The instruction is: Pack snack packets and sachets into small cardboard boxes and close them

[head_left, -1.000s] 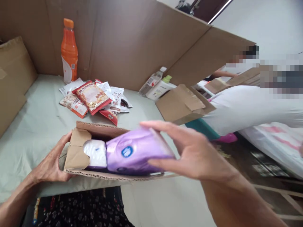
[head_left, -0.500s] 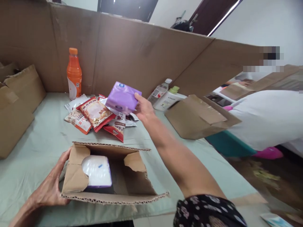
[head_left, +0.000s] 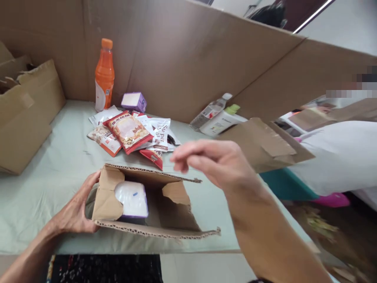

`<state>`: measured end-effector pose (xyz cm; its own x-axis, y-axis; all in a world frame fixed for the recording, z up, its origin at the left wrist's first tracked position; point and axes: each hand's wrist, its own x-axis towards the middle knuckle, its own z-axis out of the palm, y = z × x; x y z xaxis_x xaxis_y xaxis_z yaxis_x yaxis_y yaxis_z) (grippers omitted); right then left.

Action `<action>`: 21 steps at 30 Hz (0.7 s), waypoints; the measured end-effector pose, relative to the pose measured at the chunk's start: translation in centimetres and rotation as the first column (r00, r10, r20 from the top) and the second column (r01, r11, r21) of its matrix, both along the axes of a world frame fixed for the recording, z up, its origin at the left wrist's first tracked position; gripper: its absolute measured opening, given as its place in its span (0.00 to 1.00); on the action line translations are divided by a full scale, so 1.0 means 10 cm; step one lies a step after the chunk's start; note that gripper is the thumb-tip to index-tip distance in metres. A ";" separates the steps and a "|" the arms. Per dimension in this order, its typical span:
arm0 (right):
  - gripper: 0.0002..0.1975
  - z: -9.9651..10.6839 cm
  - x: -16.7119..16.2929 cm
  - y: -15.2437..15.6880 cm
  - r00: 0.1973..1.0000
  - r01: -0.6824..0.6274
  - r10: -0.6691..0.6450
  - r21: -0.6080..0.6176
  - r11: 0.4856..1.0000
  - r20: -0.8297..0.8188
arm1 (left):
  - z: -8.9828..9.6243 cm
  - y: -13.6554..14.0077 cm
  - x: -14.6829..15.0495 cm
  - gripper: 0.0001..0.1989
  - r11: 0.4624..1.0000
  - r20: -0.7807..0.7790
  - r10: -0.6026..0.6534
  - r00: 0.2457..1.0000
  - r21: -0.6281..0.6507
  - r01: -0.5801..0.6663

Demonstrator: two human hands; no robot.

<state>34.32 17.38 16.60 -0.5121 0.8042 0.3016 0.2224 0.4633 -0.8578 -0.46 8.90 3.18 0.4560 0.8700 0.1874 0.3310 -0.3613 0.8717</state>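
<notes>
My left hand (head_left: 75,210) grips the left end of an open cardboard box (head_left: 176,222), fingers behind and thumb at the near corner. Inside the box, at its left, lies a white pack with purple edges (head_left: 134,199), partly covered by a flap. My right hand (head_left: 215,161) hovers just beyond the box's right end, empty, its fingers loosely bent and somewhat blurred. A purple and white tissue pack (head_left: 134,101) rests behind a pile of snack packets (head_left: 129,131), beside an orange drink bottle (head_left: 104,76).
A clear bottle (head_left: 210,112) and a white bottle with a green cap (head_left: 222,122) lean at the cardboard wall (head_left: 176,59). Another box (head_left: 265,143) stands at right, a larger one (head_left: 26,118) at left. Beyond the table's right side is a person in white (head_left: 344,153).
My right hand has let go of the purple tissue pack, now behind the snack packets, and has come back toward the box. My left hand still holds the box. The view has shifted.
</notes>
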 end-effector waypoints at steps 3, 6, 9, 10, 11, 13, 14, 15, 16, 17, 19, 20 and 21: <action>0.11 0.19 -0.15 -0.35 0.919 -0.296 0.272 0.044 0.954 0.285 | 0.02 -0.01 0.03 0.55 1.000 -0.019 -0.002 1.000 0.010 0.002; 0.23 0.05 -0.41 -0.43 0.768 -0.315 0.205 0.079 0.946 0.607 | 0.01 -0.03 0.03 0.54 0.999 -0.036 0.016 0.999 0.050 -0.014; 0.31 -0.19 -0.68 -0.39 0.613 -0.338 0.247 -0.034 0.941 0.751 | -0.02 -0.06 0.02 0.54 0.994 -0.035 0.021 0.999 0.104 -0.017; 0.31 -0.24 -0.76 -0.38 0.586 -0.350 0.282 -0.076 0.933 0.759 | -0.03 -0.07 0.02 0.55 0.993 -0.038 0.023 0.999 0.116 -0.019; 0.29 -0.28 -0.82 -0.37 0.580 -0.359 0.306 -0.101 0.928 0.755 | -0.04 -0.08 0.02 0.55 0.992 -0.043 0.029 0.999 0.123 -0.023; 0.25 -0.30 -0.86 -0.37 0.622 -0.366 0.314 -0.088 0.927 0.718 | -0.05 -0.10 0.02 0.55 0.992 -0.058 0.040 0.997 0.125 -0.032; 0.24 -0.28 -0.85 -0.37 0.662 -0.365 0.305 -0.061 0.929 0.685 | -0.05 -0.10 0.02 0.55 0.992 -0.065 0.044 0.997 0.124 -0.036; 0.25 -0.24 -0.80 -0.37 0.706 -0.362 0.295 -0.030 0.932 0.644 | -0.06 -0.10 0.02 0.55 0.991 -0.068 0.048 0.997 0.128 -0.039; 0.27 -0.18 -0.72 -0.38 0.750 -0.351 0.281 0.001 0.936 0.599 | -0.06 -0.10 0.03 0.55 0.990 -0.067 0.055 0.996 0.135 -0.046; 0.29 -0.11 -0.62 -0.38 0.792 -0.333 0.262 0.030 0.942 0.552 | -0.07 -0.10 0.03 0.55 0.989 -0.068 0.063 0.996 0.139 -0.054; 0.30 0.06 -0.37 -0.38 0.871 -0.262 0.200 0.081 0.962 0.450 | -0.06 -0.10 0.04 0.55 0.988 -0.079 0.082 0.994 0.136 -0.070; 0.30 0.15 -0.25 -0.37 0.908 -0.210 0.155 0.102 0.972 0.389 | -0.06 -0.10 0.04 0.55 0.989 -0.088 0.087 0.992 0.130 -0.075; 0.29 0.24 -0.13 -0.35 0.946 -0.146 0.101 0.128 0.981 0.308 | -0.05 -0.10 0.05 0.55 0.990 -0.099 0.086 0.991 0.121 -0.074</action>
